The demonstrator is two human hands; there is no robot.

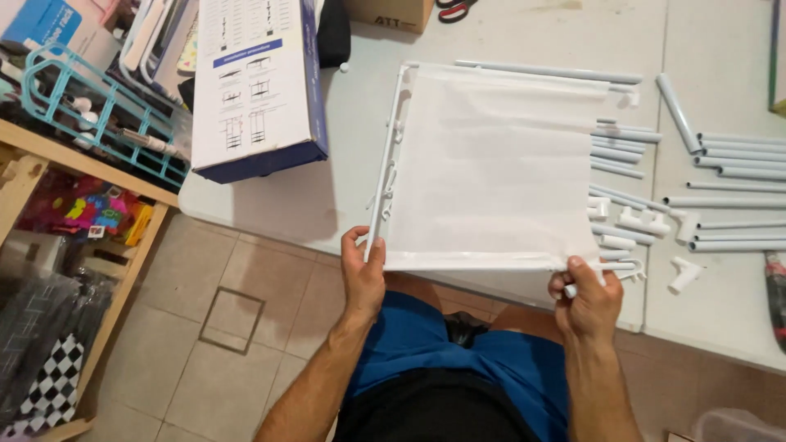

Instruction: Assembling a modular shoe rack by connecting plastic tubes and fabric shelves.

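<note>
Left hand (363, 274) is gripping closed around the near-left corner of a white fabric shelf panel stretched on thin white tubes (491, 164); right hand (585, 299) is pinching shut on its near-right corner tube. Panel is lying flat on the white surface (270, 205), extending straight away from both hands, near edge running left-right between them. Loose grey-white tubes (720, 176) are lying to the right.

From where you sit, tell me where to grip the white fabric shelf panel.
Probably by its near corners, coming from the table's near edge. The white fabric shelf panel lies flat, stretched between stiff white rods; the fabric itself would sag. The left hand holds the left rod's near end, the right hand the near right corner.
</note>
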